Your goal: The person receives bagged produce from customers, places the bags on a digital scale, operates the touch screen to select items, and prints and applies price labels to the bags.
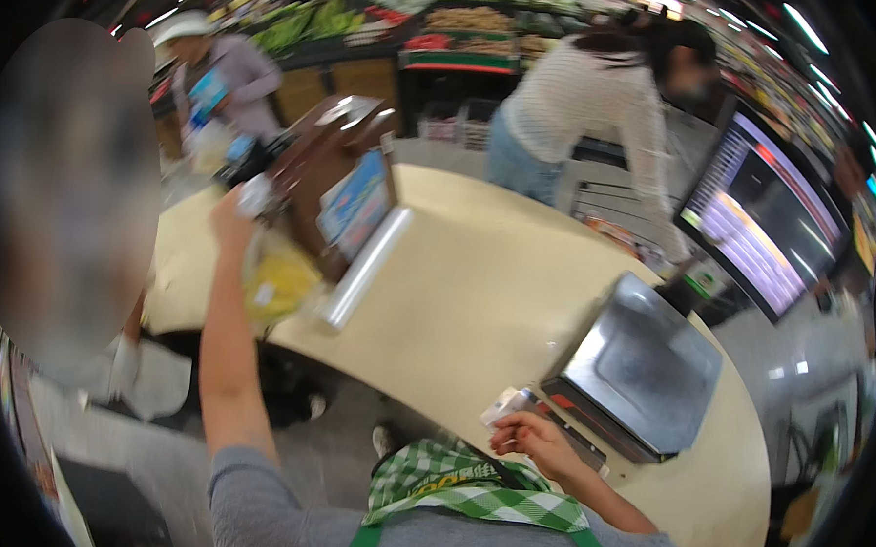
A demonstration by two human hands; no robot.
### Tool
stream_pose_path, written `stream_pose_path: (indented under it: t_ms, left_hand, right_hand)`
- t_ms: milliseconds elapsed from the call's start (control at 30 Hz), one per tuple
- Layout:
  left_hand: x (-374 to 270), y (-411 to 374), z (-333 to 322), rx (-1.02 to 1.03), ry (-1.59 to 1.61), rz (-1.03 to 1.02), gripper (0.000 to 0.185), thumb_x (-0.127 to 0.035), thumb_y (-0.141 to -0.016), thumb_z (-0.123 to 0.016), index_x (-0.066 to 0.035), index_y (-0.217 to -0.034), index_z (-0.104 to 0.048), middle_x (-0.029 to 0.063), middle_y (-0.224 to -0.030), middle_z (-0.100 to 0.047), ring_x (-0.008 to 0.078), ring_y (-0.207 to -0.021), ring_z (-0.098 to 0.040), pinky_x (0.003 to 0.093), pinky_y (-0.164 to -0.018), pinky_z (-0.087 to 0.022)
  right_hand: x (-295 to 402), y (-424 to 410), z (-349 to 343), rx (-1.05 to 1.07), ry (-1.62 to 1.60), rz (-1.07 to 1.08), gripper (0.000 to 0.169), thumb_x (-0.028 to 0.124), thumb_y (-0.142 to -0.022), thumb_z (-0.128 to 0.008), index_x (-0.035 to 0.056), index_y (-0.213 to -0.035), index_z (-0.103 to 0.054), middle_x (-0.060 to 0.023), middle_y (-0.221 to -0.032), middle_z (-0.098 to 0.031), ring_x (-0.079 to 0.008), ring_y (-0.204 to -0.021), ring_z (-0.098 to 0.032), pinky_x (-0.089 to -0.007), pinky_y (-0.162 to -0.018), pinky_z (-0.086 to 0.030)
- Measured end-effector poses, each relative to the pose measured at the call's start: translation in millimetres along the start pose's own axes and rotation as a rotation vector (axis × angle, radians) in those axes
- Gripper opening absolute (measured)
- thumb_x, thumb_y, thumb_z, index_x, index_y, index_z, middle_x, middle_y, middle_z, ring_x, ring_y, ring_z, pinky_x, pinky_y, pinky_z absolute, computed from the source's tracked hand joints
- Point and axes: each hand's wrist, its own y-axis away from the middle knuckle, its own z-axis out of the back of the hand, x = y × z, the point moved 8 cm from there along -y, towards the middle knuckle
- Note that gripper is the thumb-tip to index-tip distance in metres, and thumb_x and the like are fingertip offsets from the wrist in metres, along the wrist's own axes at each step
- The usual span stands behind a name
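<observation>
My left hand [233, 224] is stretched out over the far left of the counter, gripping the gathered top of a clear plastic bag [284, 278]. Yellow contents show through the bag, blurred, beside a brown box-like case [325, 173]. My right hand [537, 440] is close to my body, at the front of a weighing scale [643, 363] with a steel platform. Its fingers are bent near a small white piece [505, 405] at the scale's front; whether they touch or hold it is unclear.
The pale curved counter [467, 267] wraps around me. A clear film roll [368, 270] lies against the brown case. A tilted monitor [767, 214] stands right. One person [585, 104] leans over a cart [610, 200]; another person [234, 74] stands far left. Produce shelves [459, 40] line the back.
</observation>
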Motion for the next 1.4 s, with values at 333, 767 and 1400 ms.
stream_pose_path:
  t_ms: [333, 767, 1400]
  left_hand:
    - [-5.8, -25.5, -27.0, 0.452, 0.308, 0.124, 0.036, -0.027, -0.090, -0.055, -0.002, -0.113, -0.065, 0.0152, -0.100, -0.070, 0.0314, -0.091, -0.066, 0.0373, -0.081, -0.048]
    - [-47.1, -3.9, -19.0, 0.475, -0.084, -0.030, 0.039, -0.004, -0.080, -0.056, -0.002, -0.119, -0.058, 0.0234, -0.099, -0.065, 0.0424, -0.096, -0.061, 0.0483, -0.081, -0.046]
    - [-452.6, 79.8, -105.8, 0.603, 1.049, 0.346, 0.020, -0.023, -0.085, -0.072, -0.004, -0.092, -0.068, 0.0008, -0.074, -0.064, 0.0097, -0.064, -0.056, 0.0276, -0.057, -0.046]
  right_hand:
    - [1.8, -1.8, 2.2, 0.037, 0.211, 0.020, 0.036, 0.027, -0.100, -0.051, 0.0007, -0.124, -0.052, -0.0105, -0.107, -0.062, -0.0162, -0.099, -0.061, -0.0293, -0.088, -0.049]
    - [-37.0, 14.5, 40.2, -0.080, 0.170, 0.082, 0.032, 0.023, -0.098, -0.055, 0.0017, -0.123, -0.054, -0.0086, -0.103, -0.066, -0.0145, -0.096, -0.062, -0.0301, -0.086, -0.051]
    - [-66.8, 2.6, 131.0, -0.496, 1.458, 0.391, 0.033, 0.037, -0.085, -0.063, 0.0114, -0.066, -0.059, -0.0097, -0.066, -0.059, -0.0301, -0.064, -0.061, -0.0442, -0.058, -0.049]
